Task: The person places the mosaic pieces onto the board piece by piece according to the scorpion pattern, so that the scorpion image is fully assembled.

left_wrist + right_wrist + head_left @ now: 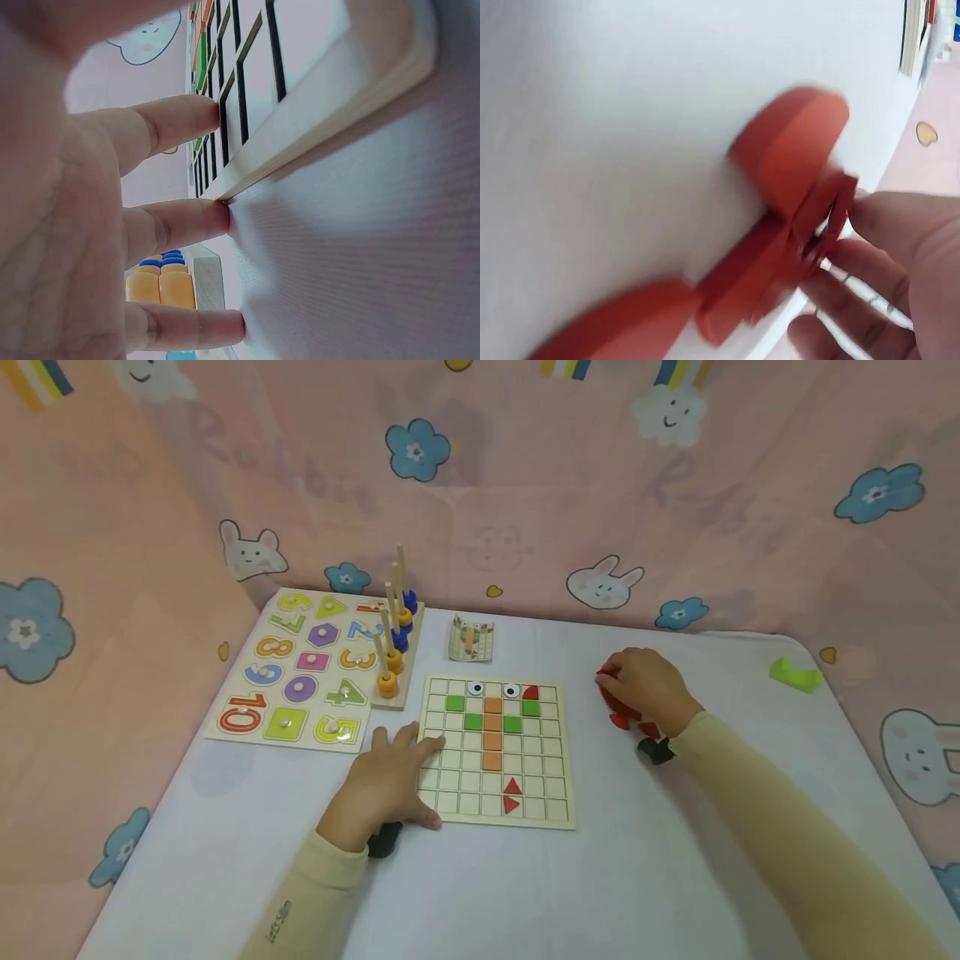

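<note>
A wooden grid board lies in the middle of the table, carrying orange squares, green squares, two eye pieces, a rounded red piece and two red triangles. My left hand rests at the board's left edge, its fingers spread and nearly straight. To the right of the board, my right hand is over a small heap of red pieces. It pinches a red piece between thumb and fingers; the piece's exact shape is blurred. Other rounded red pieces lie beside it.
A number-and-shape puzzle board lies at the left, with a peg stacker of blue and orange rings along its right side. Behind the grid board stands a small picture card. A bright green piece sits far right.
</note>
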Available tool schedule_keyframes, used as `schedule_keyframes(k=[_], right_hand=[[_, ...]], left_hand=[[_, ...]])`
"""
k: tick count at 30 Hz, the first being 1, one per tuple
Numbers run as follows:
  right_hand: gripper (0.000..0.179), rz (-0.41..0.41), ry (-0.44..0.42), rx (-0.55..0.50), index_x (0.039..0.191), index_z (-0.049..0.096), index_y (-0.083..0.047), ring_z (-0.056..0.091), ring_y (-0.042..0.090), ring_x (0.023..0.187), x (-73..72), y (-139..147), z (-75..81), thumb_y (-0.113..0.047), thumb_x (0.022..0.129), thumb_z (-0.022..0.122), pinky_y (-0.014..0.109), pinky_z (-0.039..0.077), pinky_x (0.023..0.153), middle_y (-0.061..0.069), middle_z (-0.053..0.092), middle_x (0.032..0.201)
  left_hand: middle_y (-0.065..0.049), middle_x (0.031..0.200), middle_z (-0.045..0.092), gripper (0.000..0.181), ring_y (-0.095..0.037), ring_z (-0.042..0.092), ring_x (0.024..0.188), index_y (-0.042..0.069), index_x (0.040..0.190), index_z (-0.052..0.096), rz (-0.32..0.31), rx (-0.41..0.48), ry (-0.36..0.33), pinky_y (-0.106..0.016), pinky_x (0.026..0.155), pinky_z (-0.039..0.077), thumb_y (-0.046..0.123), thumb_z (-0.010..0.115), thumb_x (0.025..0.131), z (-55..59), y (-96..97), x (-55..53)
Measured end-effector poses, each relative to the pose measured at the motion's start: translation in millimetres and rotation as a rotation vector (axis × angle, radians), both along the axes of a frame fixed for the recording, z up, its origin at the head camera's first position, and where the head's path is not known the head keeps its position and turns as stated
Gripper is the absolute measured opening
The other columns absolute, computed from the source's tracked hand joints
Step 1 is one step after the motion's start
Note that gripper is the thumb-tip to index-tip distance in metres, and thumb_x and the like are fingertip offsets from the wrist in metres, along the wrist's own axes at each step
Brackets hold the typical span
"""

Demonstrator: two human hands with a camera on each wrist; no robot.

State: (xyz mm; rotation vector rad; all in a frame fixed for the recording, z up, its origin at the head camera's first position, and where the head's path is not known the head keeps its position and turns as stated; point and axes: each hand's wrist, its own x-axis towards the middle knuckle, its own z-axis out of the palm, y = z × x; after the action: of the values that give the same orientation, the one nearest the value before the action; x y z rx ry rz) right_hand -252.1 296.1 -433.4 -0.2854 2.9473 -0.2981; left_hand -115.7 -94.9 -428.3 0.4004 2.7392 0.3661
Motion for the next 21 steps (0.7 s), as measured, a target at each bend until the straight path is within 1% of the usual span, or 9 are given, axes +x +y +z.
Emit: schedule_keyframes(k=[2,5,10,14,17,21], right_hand=[[0.031,-0.037,0.001,-0.005,0.112,0.076,-0.001,0.063,0.033,0.093,-0.2,-3,-1.4,-0.03,0.102,0.07,0.052,0.055,0.087,0.015,0.071,0.103],[0.028,-0.075,0.03,-0.005,0.109,0.076,-0.002,0.062,0.032,0.09,1.3,-7,-4.0,-0.028,0.102,0.07,0.051,0.055,0.085,0.014,0.07,0.098],[0.025,-0.109,0.1,-0.005,0.108,0.077,-0.002,0.062,0.038,0.09,7.0,-14,-4.4,-0.023,0.102,0.066,0.054,0.053,0.084,0.015,0.072,0.09],[0.028,-0.148,0.131,0.009,0.114,0.078,-0.002,0.06,0.043,0.094,11.9,-19,-5.1,-0.022,0.101,0.063,0.055,0.051,0.083,0.02,0.076,0.099],[0.029,-0.182,0.136,0.017,0.118,0.079,-0.004,0.059,0.045,0.095,14.7,-20,-6.4,-0.024,0.102,0.065,0.055,0.049,0.082,0.022,0.076,0.108],[0.03,-0.202,0.141,0.0,0.119,0.079,-0.005,0.058,0.044,0.094,16.3,-21,-8.0,-0.027,0.103,0.066,0.054,0.048,0.082,0.021,0.076,0.107]], left_hand=[[-0.018,0.164,0.04,0.112,-0.04,0.043,0.119,0.024,0.156,0.055,-0.001,0.002,0.0,-0.041,0.067,0.05,0.05,0.104,0.058,-0.8,0.3,-0.4],[-0.018,0.164,0.04,0.112,-0.041,0.043,0.119,0.024,0.156,0.055,0.0,0.002,-0.001,-0.042,0.068,0.051,0.05,0.104,0.058,-2.4,0.6,-1.4],[-0.018,0.163,0.04,0.113,-0.041,0.043,0.12,0.024,0.156,0.055,-0.007,-0.008,0.004,-0.042,0.068,0.051,0.051,0.104,0.058,-1.4,0.7,-1.3],[-0.019,0.163,0.04,0.112,-0.041,0.044,0.119,0.024,0.156,0.055,-0.012,-0.018,0.007,-0.041,0.067,0.051,0.051,0.103,0.058,0.8,0.7,0.1],[-0.019,0.163,0.04,0.112,-0.041,0.044,0.118,0.023,0.156,0.055,-0.011,-0.015,0.006,-0.041,0.067,0.051,0.051,0.103,0.059,1.9,0.6,1.0],[-0.019,0.163,0.041,0.111,-0.041,0.044,0.118,0.023,0.155,0.055,-0.009,-0.015,0.006,-0.041,0.067,0.051,0.05,0.103,0.059,2.7,0.1,1.4]])
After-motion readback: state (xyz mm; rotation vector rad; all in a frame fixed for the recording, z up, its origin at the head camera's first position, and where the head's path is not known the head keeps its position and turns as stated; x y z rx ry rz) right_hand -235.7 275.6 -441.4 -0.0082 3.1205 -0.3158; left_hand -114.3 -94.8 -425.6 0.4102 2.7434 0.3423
